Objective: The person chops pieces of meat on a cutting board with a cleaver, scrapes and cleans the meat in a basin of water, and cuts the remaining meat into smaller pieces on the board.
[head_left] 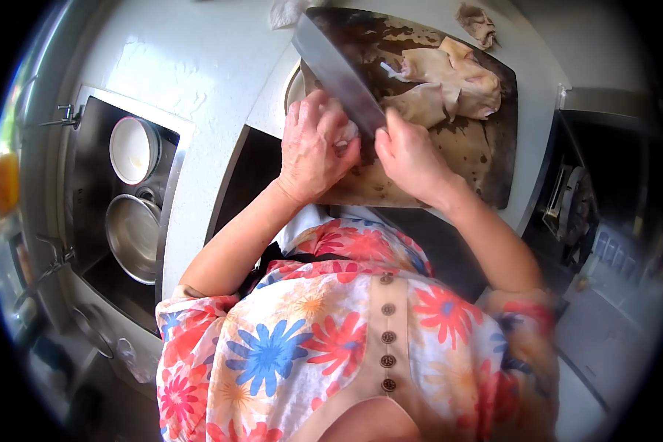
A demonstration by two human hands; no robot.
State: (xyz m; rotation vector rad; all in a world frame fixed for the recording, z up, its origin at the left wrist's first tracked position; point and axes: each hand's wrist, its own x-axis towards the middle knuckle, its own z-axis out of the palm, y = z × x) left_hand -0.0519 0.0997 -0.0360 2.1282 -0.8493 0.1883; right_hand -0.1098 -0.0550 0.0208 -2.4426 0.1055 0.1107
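Note:
A large cleaver (339, 74) has its handle in my right hand (416, 158), its wide blade slanting up and left over the cutting board (464, 173). My left hand (317, 151) is curled at the board's left edge, beside the blade, with fingers wrapped round a pale piece (346, 134) that is mostly hidden. Pale raw meat with skin, looking like poultry (457, 81), lies on the upper right of the board. Part of a light round rim (295, 88) shows behind my left hand.
To the left is a sink (96, 214) with a white bowl (132, 151) and a metal bowl (134, 237). A crumpled brown cloth or scrap (477, 26) lies beyond the board, and a white cloth (287, 12) by its far left corner. A stove-like dark unit (611, 162) stands at right.

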